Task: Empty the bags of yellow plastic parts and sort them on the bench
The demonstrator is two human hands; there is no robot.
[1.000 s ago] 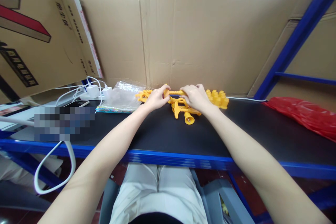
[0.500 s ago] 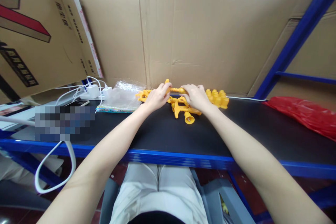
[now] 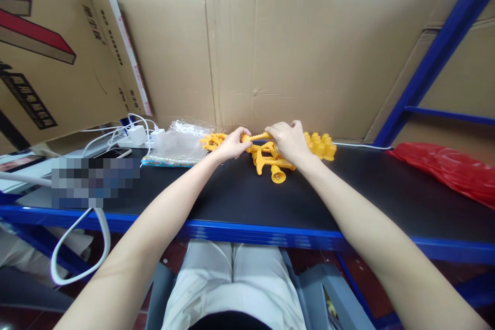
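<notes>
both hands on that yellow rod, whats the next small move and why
Probably press the two ends together along the yellow rod: the left hand and right hand each pinch one end just above the yellow trumpet-shaped parts, as if seating a joint.

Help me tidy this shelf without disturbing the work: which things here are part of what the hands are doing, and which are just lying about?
In use:
- yellow ribbed rod, gripped by left hand and right hand
- yellow bell-ended pieces under the hands
- yellow parts heap

Lying about:
- clear plastic bag
- white chargers and cables
- red bag
- cardboard wall
</notes>
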